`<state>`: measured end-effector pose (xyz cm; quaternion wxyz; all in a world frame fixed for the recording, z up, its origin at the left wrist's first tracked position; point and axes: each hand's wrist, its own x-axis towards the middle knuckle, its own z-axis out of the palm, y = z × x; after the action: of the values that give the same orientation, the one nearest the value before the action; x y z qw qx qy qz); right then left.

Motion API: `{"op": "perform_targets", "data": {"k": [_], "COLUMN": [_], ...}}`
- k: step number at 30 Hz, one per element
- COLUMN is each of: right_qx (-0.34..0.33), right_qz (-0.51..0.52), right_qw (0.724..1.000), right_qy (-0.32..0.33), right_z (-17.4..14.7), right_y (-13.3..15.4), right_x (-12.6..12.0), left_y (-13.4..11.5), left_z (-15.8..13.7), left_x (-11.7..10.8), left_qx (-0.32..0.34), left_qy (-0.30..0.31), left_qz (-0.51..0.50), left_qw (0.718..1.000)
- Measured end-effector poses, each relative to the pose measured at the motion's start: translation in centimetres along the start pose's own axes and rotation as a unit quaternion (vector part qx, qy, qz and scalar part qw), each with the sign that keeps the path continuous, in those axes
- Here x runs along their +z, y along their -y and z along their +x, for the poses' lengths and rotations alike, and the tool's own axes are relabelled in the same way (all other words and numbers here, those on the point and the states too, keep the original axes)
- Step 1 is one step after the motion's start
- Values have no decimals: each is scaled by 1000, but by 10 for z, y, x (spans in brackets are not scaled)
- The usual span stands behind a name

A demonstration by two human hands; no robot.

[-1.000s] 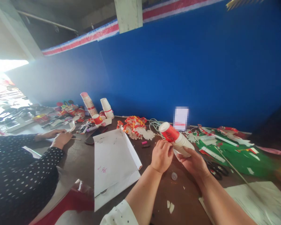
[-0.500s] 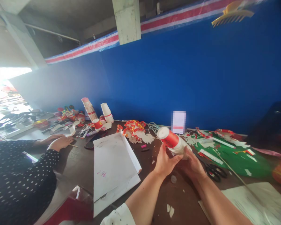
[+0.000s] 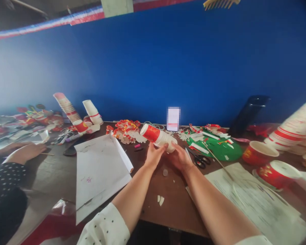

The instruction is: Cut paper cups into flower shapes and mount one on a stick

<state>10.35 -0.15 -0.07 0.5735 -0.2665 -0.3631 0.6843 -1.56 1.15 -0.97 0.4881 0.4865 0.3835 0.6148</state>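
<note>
A short stack of nested paper cups (image 3: 155, 136), red on the outermost one and white below, lies tilted between my two hands above the brown table. Its closed end points to the upper left. My left hand (image 3: 154, 157) wraps the near left side, thumb across the cups. At the lower right end my right hand (image 3: 181, 158) has its fingers closed against the rims; part of them is hidden. Black scissors (image 3: 202, 161) lie just right of my right hand. Beyond the cups is a pile of red and white paper cutouts (image 3: 126, 131).
To the left lies a white cardboard lid (image 3: 99, 173), with another person's hand (image 3: 28, 152) past it. Right of my arms are papers (image 3: 242, 194), a green sheet (image 3: 221, 149), a red cup (image 3: 260, 153) and a tall cup stack (image 3: 290, 131). A blue wall (image 3: 155, 68) stands behind.
My view has turned right and downward, bringing the red cups and tall stack at the right into sight. Both hands keep hold of the cup stack.
</note>
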Motion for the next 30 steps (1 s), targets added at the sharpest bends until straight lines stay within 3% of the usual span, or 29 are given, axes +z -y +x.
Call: {"op": "perform_targets", "data": {"k": [5,11,21,30], "right_qx": [-3,-2,16,27], "right_qz": [15,20,30,12], "right_qw": [1000,1000,999,998], "right_qy": [-9,-16,18,-58], "right_z": [-3,-1,4,3], "right_y": [3,-1,-11,-4], "right_x": [-4,-4,-2,-4], "left_y": [3,2,-3,-9], "left_z": [3,4,1,3], "left_x": [-5,-8,-5,-5], "left_qx": [3,30,55,34], "left_qy": [-33,-8,-49,-105], "left_qz": [6,52,80,8], "left_qw": [999,998,994,994]}}
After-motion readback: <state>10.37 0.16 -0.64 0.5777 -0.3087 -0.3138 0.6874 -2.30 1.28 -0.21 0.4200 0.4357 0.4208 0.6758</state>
